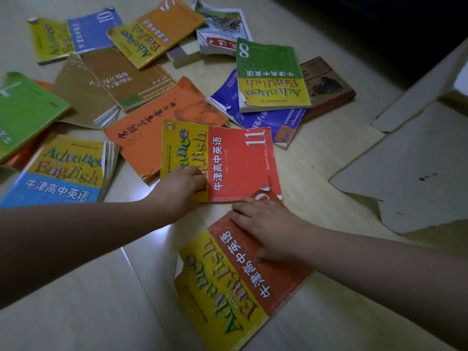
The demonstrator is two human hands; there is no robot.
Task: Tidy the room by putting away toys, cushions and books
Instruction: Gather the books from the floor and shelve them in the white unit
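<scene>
Many worn textbooks lie scattered on the pale tiled floor (76, 287). My left hand (181, 187) grips the near left corner of a yellow-and-red book numbered 11 (235, 160), fingers curled over its yellow edge. My right hand (266, 228) rests flat, fingers spread, on a yellow-and-orange book (228, 287) lying closest to me, its far end touching book 11. A plain orange book (152, 127) lies partly under book 11.
Around these lie a green book numbered 8 (271, 74), a blue-covered book (260, 120), a blue-and-yellow book (60, 173), a green one (22, 110) and several more. Flattened torn cardboard (410, 163) covers the floor at right. Dark furniture fills the top right.
</scene>
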